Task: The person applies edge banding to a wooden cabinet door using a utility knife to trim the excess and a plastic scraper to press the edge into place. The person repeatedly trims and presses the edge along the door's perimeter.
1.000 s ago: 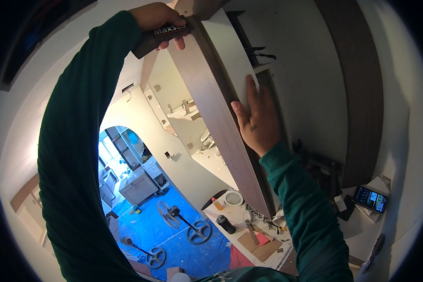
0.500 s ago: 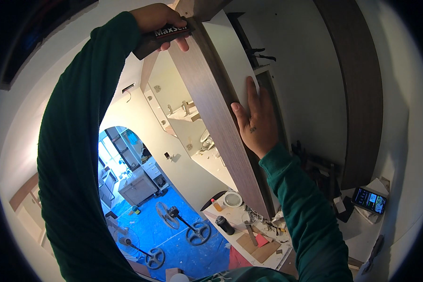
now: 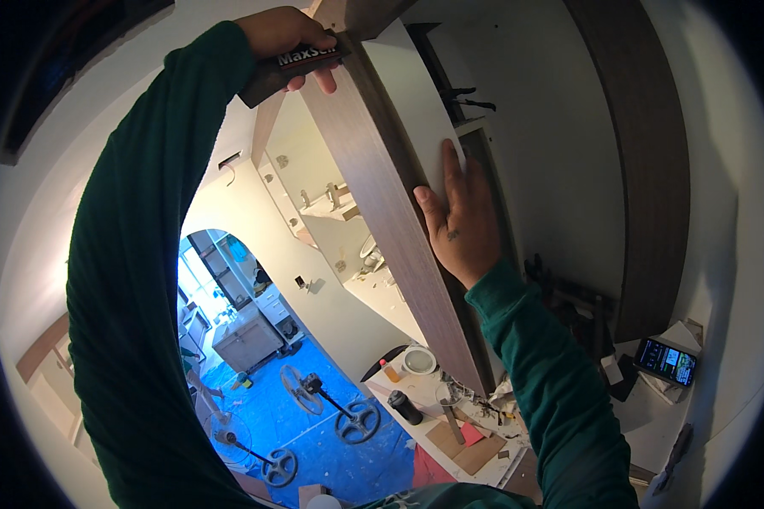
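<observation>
High at the upper left, my left hand [image 3: 284, 32] is closed round a dark, flat rectangular block [image 3: 267, 78] with pale lettering. It presses the block near the top of a wood-grain cabinet panel [image 3: 373, 187]. Lower down, my right hand [image 3: 465, 225] lies with fingers stretched against the white inner face [image 3: 412, 85] of the same cabinet. Its thumb rests by the panel's dark front edge. Nothing shows in the right hand.
Below is a cluttered white worktop [image 3: 399, 392] with a black bottle [image 3: 406, 407], a small orange bottle [image 3: 389, 371] and cardboard [image 3: 467, 458]. A lit phone [image 3: 667, 361] rests at the right. Pedestal fans [image 3: 356, 422] stand on blue floor sheeting [image 3: 306, 462]. Open shelves [image 3: 560, 170] adjoin the panel.
The view has shifted very slightly. Both hands keep their places on the block and the cabinet.
</observation>
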Demonstrator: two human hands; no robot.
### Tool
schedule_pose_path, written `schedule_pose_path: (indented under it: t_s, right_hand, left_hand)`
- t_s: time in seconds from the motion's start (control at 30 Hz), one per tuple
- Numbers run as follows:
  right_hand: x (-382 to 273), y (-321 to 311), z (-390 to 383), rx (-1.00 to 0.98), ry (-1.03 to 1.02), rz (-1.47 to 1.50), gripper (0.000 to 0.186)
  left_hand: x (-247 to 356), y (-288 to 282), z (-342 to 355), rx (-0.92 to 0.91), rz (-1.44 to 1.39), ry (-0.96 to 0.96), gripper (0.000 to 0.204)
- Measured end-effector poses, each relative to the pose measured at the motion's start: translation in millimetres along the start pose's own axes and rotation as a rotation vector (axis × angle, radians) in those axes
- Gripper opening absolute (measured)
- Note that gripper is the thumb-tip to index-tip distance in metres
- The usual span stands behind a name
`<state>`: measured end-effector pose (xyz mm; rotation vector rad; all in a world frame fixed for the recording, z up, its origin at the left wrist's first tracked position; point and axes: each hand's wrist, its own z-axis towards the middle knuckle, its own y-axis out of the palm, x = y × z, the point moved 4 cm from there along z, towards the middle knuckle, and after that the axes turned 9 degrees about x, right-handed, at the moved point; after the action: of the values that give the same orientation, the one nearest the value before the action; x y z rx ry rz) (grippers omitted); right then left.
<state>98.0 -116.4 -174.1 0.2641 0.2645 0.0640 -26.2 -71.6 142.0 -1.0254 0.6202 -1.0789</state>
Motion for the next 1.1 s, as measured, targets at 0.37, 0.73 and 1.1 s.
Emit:
schedule_pose_path:
  t_s: [0.37, 0.73, 1.1]
  right_hand:
    - [0.7, 1.4, -0.3, 0.019, -0.035, -0.015, 0.069]
    - [-1.9, 0.0, -0.1, 0.013, -0.026, -0.033, 0.068]
    - [1.1, -0.5, 0.4, 0.009, -0.022, -0.028, 0.069]
  left_hand:
    - [0.9, 1.8, -2.3, 0.037, -0.003, -0.025, 0.031]
    - [-0.1, 0.6, -6.1, -0.011, -0.017, 0.004, 0.030]
    - [0.6, 1.4, 2.0, -0.014, -0.016, -0.016, 0.031]
